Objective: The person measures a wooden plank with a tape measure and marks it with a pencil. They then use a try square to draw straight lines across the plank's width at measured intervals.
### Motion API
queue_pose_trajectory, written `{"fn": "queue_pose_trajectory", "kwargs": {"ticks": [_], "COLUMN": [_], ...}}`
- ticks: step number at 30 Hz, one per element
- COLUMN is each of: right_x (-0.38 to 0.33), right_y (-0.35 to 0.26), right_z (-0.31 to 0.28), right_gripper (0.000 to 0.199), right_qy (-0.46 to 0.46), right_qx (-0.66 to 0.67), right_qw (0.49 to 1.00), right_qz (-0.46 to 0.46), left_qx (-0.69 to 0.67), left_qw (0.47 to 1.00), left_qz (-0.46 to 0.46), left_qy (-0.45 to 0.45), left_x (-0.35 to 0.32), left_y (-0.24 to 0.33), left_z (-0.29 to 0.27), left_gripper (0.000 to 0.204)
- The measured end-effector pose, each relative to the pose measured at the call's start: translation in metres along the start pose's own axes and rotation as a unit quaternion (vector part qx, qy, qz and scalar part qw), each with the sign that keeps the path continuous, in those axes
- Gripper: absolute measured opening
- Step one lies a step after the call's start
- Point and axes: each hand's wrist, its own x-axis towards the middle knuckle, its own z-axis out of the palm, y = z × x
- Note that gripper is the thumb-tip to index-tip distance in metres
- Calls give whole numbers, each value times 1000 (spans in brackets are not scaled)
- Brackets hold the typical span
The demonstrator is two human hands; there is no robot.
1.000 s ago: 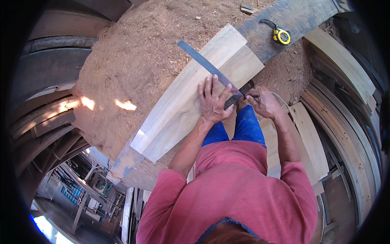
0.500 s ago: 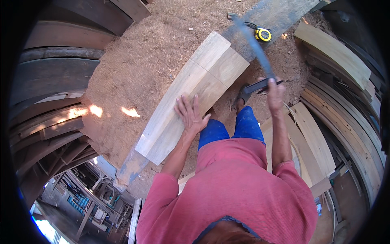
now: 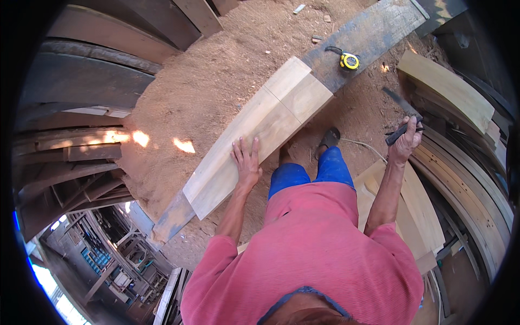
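Observation:
A pale wooden piece (image 3: 273,122) lies slantwise before me on a longer, worn grey plank (image 3: 374,38). A lengthwise seam or edge divides it, and a thin dark line crosses it near its far end. My left hand (image 3: 248,167) rests flat on its near half, fingers spread. Off to the right, away from the wood, my right hand (image 3: 405,142) grips a try square (image 3: 402,103) with a dark stock and grey blade. A thin black stick-like thing also shows at those fingers; its kind is unclear. A yellow and black tape measure (image 3: 350,61) sits on the grey plank.
Sawdust (image 3: 189,97) covers the ground. Dark boards (image 3: 92,81) lean along the left, and long planks (image 3: 460,173) are stacked on the right. Pale cut boards (image 3: 411,211) lie beside my right leg. My sandalled foot (image 3: 329,138) stands near the wooden piece.
My right hand has swung right and toward me with the try square, its blade now farther from the grey plank. My left hand stays on the wood, its fingers shifted slightly.

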Motion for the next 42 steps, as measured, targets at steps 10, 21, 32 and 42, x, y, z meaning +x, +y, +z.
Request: {"fn": "queue_pose_trajectory", "kwargs": {"ticks": [10,21,32,42], "right_x": [-11,-101,-207,-172], "right_y": [-18,13,-1,-38], "right_z": [57,125,225,225], "right_gripper": [23,20,20,27], "right_qy": [-69,-148,-213,-323], "right_qx": [-162,-93,-89,-490], "right_qw": [978,983,959,808], "right_qz": [-108,57,161,-55], "left_qx": [-157,-146,-281,-336], "left_qw": [977,980,912,933], "left_qz": [88,106,298,111], "left_qy": [-118,-90,-23,-63], "left_x": [31,68,74,124], "left_y": [-25,-25,84,17], "left_z": [-140,-170,-199,-208], "left_gripper": [95,78,75,45]}}
